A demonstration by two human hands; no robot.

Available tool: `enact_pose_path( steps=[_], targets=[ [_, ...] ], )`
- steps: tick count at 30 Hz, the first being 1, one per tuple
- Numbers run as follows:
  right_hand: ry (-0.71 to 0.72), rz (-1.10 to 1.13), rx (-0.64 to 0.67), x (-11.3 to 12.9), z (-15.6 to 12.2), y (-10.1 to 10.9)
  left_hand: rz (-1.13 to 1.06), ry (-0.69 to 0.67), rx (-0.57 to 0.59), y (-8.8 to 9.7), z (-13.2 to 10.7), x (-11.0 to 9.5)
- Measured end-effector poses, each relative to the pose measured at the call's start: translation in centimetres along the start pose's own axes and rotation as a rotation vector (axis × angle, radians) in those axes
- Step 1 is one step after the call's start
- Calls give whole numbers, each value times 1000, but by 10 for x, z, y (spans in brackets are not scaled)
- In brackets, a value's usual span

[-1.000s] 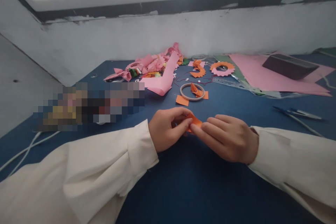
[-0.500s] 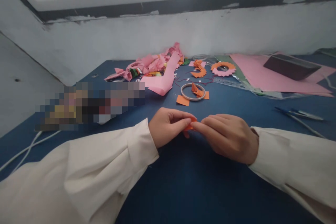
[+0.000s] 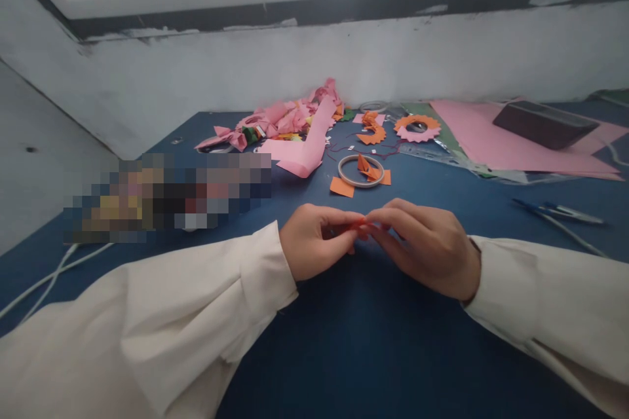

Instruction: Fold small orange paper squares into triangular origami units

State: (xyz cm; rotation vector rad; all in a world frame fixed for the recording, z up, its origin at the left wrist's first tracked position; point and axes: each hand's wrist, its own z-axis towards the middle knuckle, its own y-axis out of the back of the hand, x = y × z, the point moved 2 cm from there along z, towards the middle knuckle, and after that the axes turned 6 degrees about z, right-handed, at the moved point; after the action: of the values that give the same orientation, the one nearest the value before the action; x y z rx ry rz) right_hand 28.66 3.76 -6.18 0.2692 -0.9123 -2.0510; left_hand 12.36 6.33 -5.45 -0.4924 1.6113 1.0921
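Between my two hands is a small folded piece of orange paper (image 3: 362, 226), mostly covered by fingertips. My left hand (image 3: 317, 239) pinches it between thumb and fingers from the left. From the right, my right hand (image 3: 427, 242) grips its other side with thumb and index finger. Just beyond the hands lies a flat orange paper square (image 3: 342, 187). Behind that, a pale ring (image 3: 343, 178) lies flat on the table, with folded orange paper pieces (image 3: 366, 169) inside it and another orange square (image 3: 386, 177) partly under its right edge.
On the blue table (image 3: 368, 353), a heap of pink paper scraps (image 3: 280, 119) and a curled pink strip (image 3: 317, 144) lie at the back. An orange-and-pink paper ring (image 3: 417, 127) sits right of them. Pink sheets (image 3: 466, 137) carry a dark box (image 3: 545, 123). Pens (image 3: 570, 213) lie at right.
My right hand's fingers have lifted and spread slightly, its index finger now reaching over the top of the orange paper. Less of the paper shows. My left hand stays nearly still.
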Motion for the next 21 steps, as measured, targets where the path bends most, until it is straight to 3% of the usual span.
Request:
enact_pose_path(
  steps=[6, 21],
  targets=[
    [-101, 17, -2, -4, -2, -4, 10, 15, -35, -1, 1, -2],
    [-138, 118, 79, -6, -1, -6, 41, 37, -44, 1, 2, -7]
  ],
)
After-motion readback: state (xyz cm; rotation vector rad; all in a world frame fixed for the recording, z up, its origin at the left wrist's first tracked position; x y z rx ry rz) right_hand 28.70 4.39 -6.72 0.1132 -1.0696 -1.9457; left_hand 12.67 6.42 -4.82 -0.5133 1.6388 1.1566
